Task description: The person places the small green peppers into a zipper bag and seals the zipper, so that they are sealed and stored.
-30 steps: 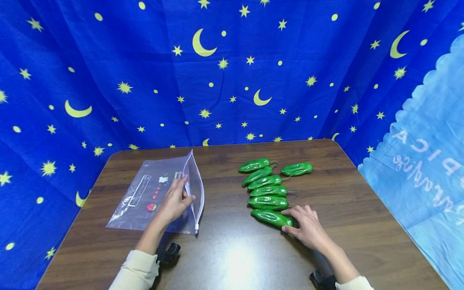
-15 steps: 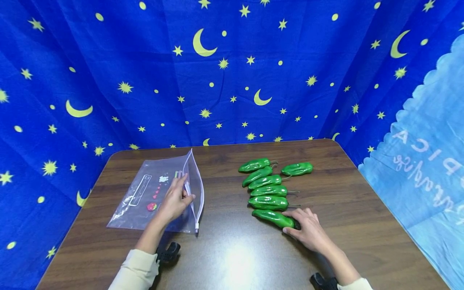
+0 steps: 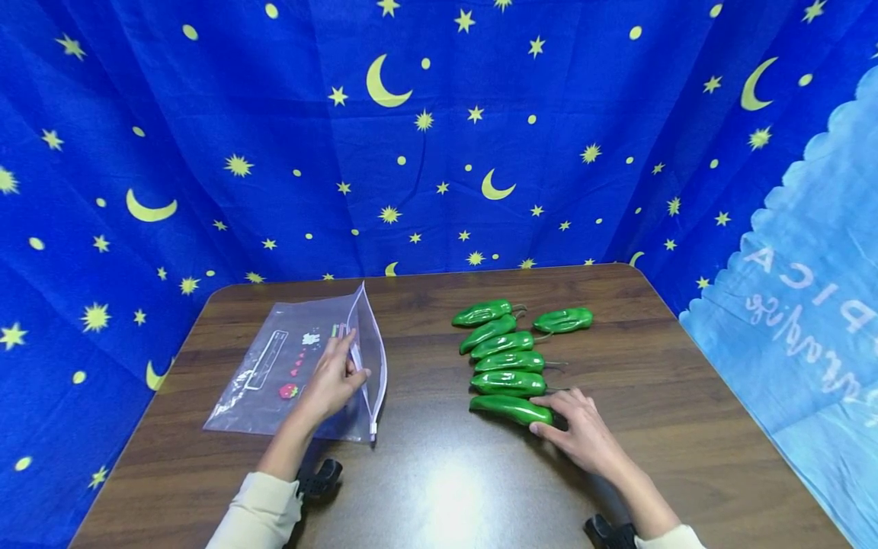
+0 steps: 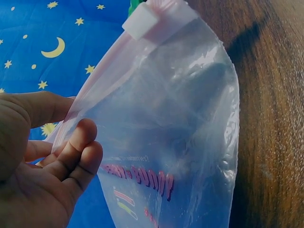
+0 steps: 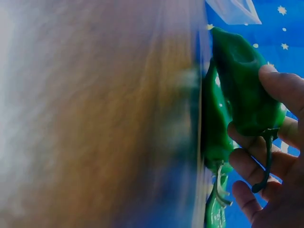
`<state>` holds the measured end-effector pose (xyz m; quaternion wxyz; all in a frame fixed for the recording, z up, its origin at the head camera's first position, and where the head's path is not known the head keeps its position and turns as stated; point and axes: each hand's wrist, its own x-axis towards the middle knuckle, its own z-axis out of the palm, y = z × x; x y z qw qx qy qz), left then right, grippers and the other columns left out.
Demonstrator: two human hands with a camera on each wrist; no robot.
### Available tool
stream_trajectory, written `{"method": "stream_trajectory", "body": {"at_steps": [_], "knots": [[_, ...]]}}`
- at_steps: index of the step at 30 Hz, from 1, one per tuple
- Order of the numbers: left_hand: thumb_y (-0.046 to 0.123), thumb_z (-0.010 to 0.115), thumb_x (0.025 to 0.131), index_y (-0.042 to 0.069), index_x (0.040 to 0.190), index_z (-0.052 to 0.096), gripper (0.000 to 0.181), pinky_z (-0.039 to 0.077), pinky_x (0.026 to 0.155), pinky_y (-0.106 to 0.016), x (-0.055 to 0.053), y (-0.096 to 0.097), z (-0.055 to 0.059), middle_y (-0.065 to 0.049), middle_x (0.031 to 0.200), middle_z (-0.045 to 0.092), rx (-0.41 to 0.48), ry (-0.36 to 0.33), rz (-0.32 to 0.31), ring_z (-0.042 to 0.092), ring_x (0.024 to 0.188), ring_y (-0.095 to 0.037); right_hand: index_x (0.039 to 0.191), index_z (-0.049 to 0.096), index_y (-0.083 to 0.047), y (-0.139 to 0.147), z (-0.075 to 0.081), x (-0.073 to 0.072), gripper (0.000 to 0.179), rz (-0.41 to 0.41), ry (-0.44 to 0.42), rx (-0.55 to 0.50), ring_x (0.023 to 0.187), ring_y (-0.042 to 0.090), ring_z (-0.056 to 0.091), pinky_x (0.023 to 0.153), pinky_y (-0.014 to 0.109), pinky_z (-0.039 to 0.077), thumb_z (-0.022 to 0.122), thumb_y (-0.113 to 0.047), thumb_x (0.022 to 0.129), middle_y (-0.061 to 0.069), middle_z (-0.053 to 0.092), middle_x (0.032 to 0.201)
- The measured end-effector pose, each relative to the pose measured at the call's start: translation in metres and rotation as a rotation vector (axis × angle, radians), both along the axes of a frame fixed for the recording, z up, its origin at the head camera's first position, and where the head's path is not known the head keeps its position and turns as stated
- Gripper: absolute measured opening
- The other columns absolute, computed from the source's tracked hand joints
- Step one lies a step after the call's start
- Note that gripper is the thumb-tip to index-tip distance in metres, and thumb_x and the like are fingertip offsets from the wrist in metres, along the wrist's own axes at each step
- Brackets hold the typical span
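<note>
A clear zip bag [image 3: 274, 381] with a pale pink zip edge, a strawberry print and a white slider lies on the left of the table, its mouth gaping to the right. My left hand [image 3: 332, 385] pinches the zip edge of the bag between thumb and fingers, as the left wrist view shows. My right hand [image 3: 583, 431] holds the stem end of the nearest green pepper [image 3: 507, 409] between thumb and fingers. In the right wrist view that pepper [image 5: 244, 83] hangs by the fingers, its curved stem pointing down past them.
Behind the held pepper several more green peppers [image 3: 509, 383] lie in a column. One separate pepper [image 3: 562, 320] lies to their right. A brown wooden table [image 3: 425, 473] carries everything. Blue star curtains [image 3: 439, 137] stand behind it, with a light blue cloth [image 3: 809, 305] at right.
The pepper in my right hand has shifted slightly left and its tip has swung a little. My left hand and the bag stay in place.
</note>
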<state>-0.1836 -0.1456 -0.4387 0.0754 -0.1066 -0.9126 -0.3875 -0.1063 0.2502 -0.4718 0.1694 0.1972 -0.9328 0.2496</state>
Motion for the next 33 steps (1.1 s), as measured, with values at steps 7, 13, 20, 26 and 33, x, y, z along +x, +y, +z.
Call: {"method": "stream_trajectory", "body": {"at_steps": [7,13,20,26,33], "knots": [[0.004,0.07,0.077,-0.007,0.142,0.033,0.076,0.041,0.06,-0.02,0.002,0.001,0.0,-0.013,0.097,0.048,0.005,-0.001,0.001,0.046,0.07,-0.009,0.108,0.069,-0.016,-0.01,0.007,-0.006,0.039,0.0,0.011,-0.033,0.092,0.012,0.053,0.079,0.03,0.037,0.079,-0.024,0.071,-0.003,0.068,0.096],[0.004,0.071,0.076,-0.007,0.142,0.033,0.077,0.041,0.059,-0.02,0.002,0.002,-0.001,-0.012,0.095,0.048,0.004,-0.011,0.003,0.047,0.068,-0.008,0.107,0.069,-0.014,-0.023,0.016,-0.015,0.038,0.026,0.037,-0.07,0.093,0.014,0.054,0.079,0.033,0.038,0.079,-0.023,0.072,0.0,0.068,0.097],[0.004,0.07,0.077,-0.007,0.142,0.032,0.077,0.043,0.06,-0.02,0.003,0.004,-0.001,-0.013,0.098,0.049,0.004,-0.026,-0.008,0.048,0.07,-0.009,0.109,0.069,-0.015,-0.043,0.024,-0.027,0.038,0.042,-0.002,-0.108,0.098,0.019,0.055,0.083,0.036,0.037,0.078,-0.025,0.073,0.001,0.069,0.102],[0.004,0.07,0.076,-0.008,0.142,0.032,0.078,0.043,0.061,-0.02,0.005,0.006,-0.001,-0.013,0.099,0.05,0.004,-0.035,-0.015,0.049,0.069,-0.008,0.109,0.069,-0.014,-0.06,0.03,-0.035,0.038,0.051,-0.025,-0.13,0.104,0.027,0.059,0.096,0.052,0.037,0.078,-0.025,0.075,0.004,0.069,0.103],[0.004,0.069,0.077,-0.007,0.143,0.031,0.077,0.043,0.061,-0.019,0.006,0.008,0.0,-0.013,0.1,0.049,0.018,-0.056,-0.024,0.048,0.072,-0.01,0.111,0.069,-0.015,-0.076,0.035,-0.043,0.039,0.055,-0.055,-0.135,0.102,0.025,0.056,0.088,0.046,0.038,0.077,-0.029,0.076,0.003,0.068,0.104]]}}
